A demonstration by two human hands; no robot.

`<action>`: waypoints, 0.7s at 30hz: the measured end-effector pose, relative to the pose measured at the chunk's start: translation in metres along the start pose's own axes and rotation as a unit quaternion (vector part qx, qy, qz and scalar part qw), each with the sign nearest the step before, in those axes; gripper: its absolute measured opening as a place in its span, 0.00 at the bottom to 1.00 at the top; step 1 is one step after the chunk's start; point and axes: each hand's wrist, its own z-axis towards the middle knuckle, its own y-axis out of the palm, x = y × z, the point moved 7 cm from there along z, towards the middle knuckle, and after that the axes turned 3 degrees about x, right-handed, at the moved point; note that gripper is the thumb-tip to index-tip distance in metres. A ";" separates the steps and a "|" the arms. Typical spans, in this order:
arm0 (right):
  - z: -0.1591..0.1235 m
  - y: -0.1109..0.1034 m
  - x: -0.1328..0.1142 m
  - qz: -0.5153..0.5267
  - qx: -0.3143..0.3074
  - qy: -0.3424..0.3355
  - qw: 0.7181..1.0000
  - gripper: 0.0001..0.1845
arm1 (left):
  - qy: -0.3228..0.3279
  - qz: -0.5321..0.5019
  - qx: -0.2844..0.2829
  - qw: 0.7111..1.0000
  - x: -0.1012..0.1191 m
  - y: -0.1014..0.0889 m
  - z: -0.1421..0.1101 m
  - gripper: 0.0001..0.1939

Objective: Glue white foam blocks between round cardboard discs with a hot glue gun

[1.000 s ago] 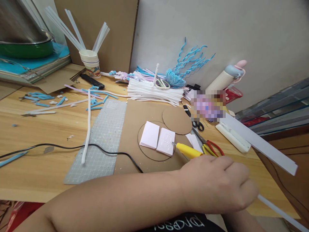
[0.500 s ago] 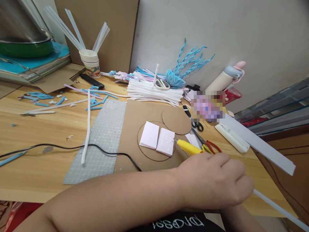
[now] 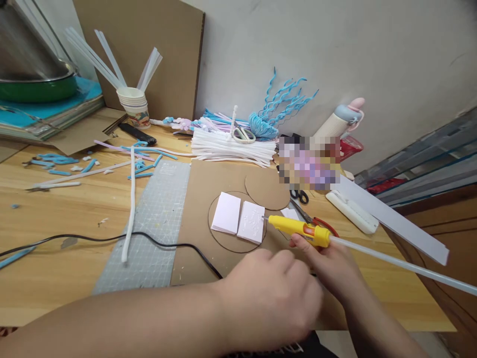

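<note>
My right hand (image 3: 330, 263) grips a yellow glue gun (image 3: 298, 229) with a long clear glue stick (image 3: 402, 264) sticking out of its back to the right. The nozzle touches the right of two white foam rectangles (image 3: 252, 222), whose top carries shiny glue. The left rectangle (image 3: 226, 213) lies beside it. Both rest on a cardboard circle (image 3: 231, 243). My left hand (image 3: 270, 296) hovers low in front, slightly blurred, with its fingers curled and its back toward me. What it holds, if anything, is hidden.
A second cardboard disc (image 3: 266, 191), red-handled scissors (image 3: 316, 223) and black scissors (image 3: 298, 195) lie near the gun. A grey cutting mat (image 3: 152, 223) with a black cord (image 3: 112, 237) across it lies left. White strips (image 3: 231, 145), a cup (image 3: 136, 104) of sticks and a long white board (image 3: 395, 223) stand around.
My left hand has drawn back leftward off the glue gun's rear, uncovering my right hand and the gun. The view has shifted slightly.
</note>
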 end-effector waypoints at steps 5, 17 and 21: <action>0.006 0.002 0.005 0.002 -0.027 0.022 0.999 0.25 | -0.082 0.072 -0.152 0.982 -0.024 0.028 -0.037 0.05; 0.029 -0.039 -0.032 -0.021 0.032 0.005 0.999 0.26 | -0.102 0.034 -0.334 0.936 -0.032 0.048 -0.049 0.02; 0.049 -0.011 -0.023 -0.021 -0.066 0.034 0.997 0.28 | -0.099 0.038 -0.335 0.936 -0.032 0.049 -0.049 0.03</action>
